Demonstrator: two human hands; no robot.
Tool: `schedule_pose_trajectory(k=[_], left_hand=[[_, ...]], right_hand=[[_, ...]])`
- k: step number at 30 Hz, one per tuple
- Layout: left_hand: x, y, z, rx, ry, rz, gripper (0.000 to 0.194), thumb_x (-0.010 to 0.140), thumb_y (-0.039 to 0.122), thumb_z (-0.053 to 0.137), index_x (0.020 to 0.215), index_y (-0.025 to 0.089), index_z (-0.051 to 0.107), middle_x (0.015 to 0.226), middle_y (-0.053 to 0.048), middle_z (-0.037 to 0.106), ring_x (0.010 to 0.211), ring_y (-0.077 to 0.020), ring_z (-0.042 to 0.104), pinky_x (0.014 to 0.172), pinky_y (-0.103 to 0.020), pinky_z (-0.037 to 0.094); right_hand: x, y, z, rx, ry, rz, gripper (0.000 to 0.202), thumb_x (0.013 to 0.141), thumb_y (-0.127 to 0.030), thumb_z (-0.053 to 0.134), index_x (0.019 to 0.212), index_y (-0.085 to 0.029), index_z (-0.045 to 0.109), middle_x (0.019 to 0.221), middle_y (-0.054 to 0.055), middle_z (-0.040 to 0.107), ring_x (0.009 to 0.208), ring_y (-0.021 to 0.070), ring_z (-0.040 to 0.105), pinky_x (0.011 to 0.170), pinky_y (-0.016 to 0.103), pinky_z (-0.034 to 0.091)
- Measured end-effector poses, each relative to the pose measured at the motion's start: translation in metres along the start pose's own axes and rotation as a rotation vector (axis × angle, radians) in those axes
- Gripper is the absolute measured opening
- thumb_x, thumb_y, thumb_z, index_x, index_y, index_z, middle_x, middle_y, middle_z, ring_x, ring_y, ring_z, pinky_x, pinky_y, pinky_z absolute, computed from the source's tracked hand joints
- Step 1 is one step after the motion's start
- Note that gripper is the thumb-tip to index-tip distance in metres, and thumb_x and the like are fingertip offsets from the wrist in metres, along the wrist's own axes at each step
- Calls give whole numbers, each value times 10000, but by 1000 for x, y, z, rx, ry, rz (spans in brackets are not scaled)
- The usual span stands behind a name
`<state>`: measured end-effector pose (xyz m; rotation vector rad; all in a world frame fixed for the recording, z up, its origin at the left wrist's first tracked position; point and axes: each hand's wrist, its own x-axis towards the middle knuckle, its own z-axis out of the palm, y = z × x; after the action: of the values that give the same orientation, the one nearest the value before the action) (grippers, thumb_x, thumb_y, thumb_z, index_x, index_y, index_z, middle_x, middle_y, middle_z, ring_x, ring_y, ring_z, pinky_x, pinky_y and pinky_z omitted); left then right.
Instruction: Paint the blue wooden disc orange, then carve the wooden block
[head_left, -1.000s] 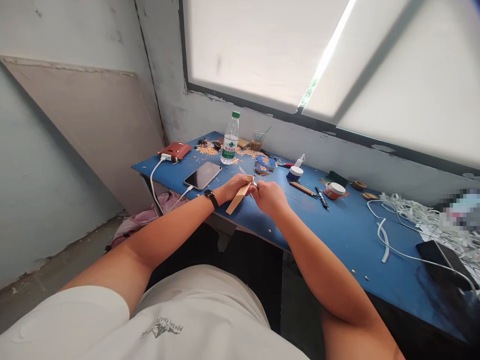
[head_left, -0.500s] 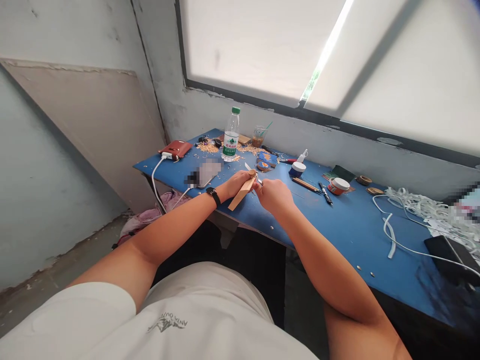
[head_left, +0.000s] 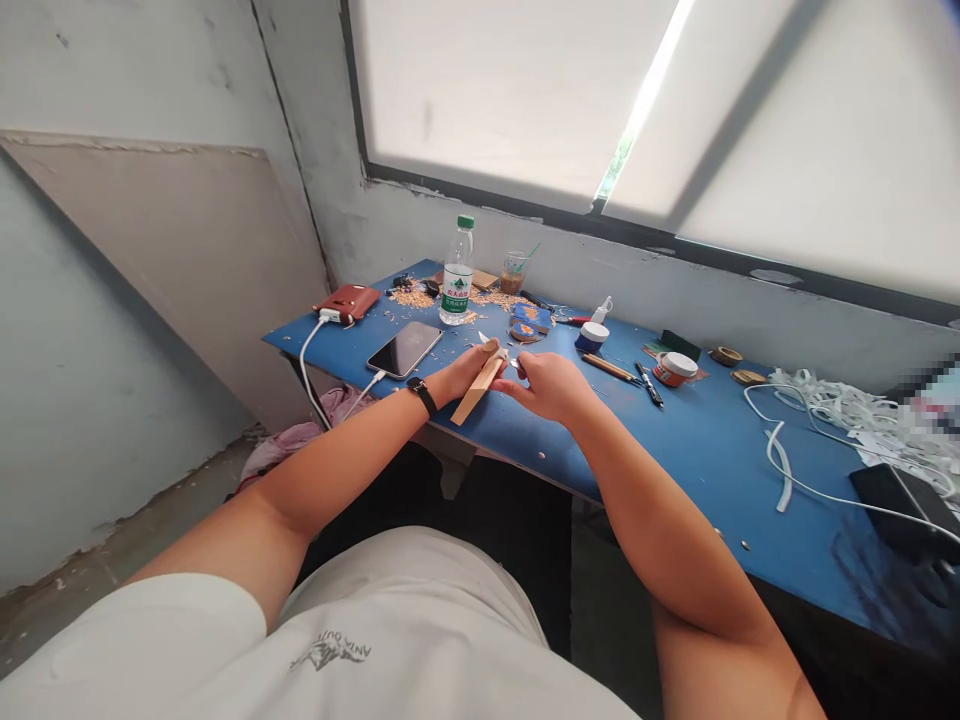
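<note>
My left hand (head_left: 466,373) is closed round a pale wooden block (head_left: 475,394), which slants over the front edge of the blue table (head_left: 660,470). Just to the right, my right hand (head_left: 547,384) is wrapped round a small metal tool (head_left: 515,364) at the block's far end; most of the tool is hidden in the fingers. A pale pointed tip, perhaps a blade, shows beyond my left thumb. The phone (head_left: 406,350) lies left of my left hand with a white cable plugged in.
Behind the hands stand a water bottle (head_left: 457,272) and a cup (head_left: 514,272) among wood shavings. A brown case (head_left: 347,303) lies at the left. Rightward are a blue jar (head_left: 592,337), a red-and-white jar (head_left: 675,369), pens, cables and a black box (head_left: 904,512).
My right hand has shifted slightly, and its thumb is now lower and away from the block's end. The view has moved a little.
</note>
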<state>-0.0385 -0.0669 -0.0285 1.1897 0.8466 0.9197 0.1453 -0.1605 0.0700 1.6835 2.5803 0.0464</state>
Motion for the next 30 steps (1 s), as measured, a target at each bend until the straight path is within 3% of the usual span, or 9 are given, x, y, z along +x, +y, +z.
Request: schedule_pose_trajectory(k=[4, 8, 12, 18, 24, 27, 30], left_hand=[[1, 1, 2, 11, 9, -39, 720, 1273, 669, 733, 716, 234, 597, 654, -14, 507, 666, -171, 428, 689, -353, 396], [0, 1, 2, 41, 6, 10, 651, 1288, 558, 666, 731, 231, 587, 666, -16, 522, 675, -166, 405, 674, -343, 374], [-3, 2, 3, 56, 2, 49, 625, 1273, 559, 680, 749, 230, 592, 689, -10, 530, 695, -169, 414, 680, -330, 389], [-14, 6, 2, 119, -57, 103, 647, 1309, 551, 609, 758, 211, 634, 720, -50, 623, 719, -183, 500, 709, -320, 441], [-21, 9, -4, 327, -128, 231, 768, 1284, 751, 654, 756, 195, 694, 682, -53, 640, 703, -189, 536, 676, -329, 416], [-18, 8, -3, 311, -105, 220, 792, 1244, 836, 699, 766, 204, 685, 673, -42, 637, 703, -183, 537, 678, -314, 431], [-14, 7, -2, 271, -77, 199, 778, 1253, 818, 689, 758, 218, 653, 671, -34, 615, 672, -171, 512, 658, -314, 427]], right_hand=[[1, 2, 3, -7, 23, -5, 611, 1370, -603, 513, 1364, -88, 843, 1253, 235, 909, 1100, 341, 810, 823, 397, 362], [2, 3, 5, -18, 29, 5, 534, 1351, -556, 549, 1323, -119, 855, 1191, 206, 908, 1073, 344, 808, 812, 398, 355], [3, 7, 7, -4, 37, 3, 511, 1328, -584, 580, 1297, -162, 865, 1162, 176, 901, 1058, 344, 804, 805, 393, 363], [8, 15, 14, 118, 113, -46, 464, 1302, -492, 531, 1171, -179, 847, 1052, 153, 866, 950, 301, 724, 812, 390, 381], [11, 13, 14, 93, 58, 18, 473, 1316, -458, 503, 1174, -186, 863, 1042, 144, 849, 911, 286, 704, 765, 382, 336], [11, 8, 12, 57, 31, 55, 503, 1333, -449, 477, 1224, -171, 882, 1064, 158, 858, 909, 288, 710, 749, 386, 329], [10, 5, 10, 42, 30, 100, 541, 1346, -471, 467, 1219, -168, 897, 1048, 156, 859, 906, 287, 715, 736, 389, 338]])
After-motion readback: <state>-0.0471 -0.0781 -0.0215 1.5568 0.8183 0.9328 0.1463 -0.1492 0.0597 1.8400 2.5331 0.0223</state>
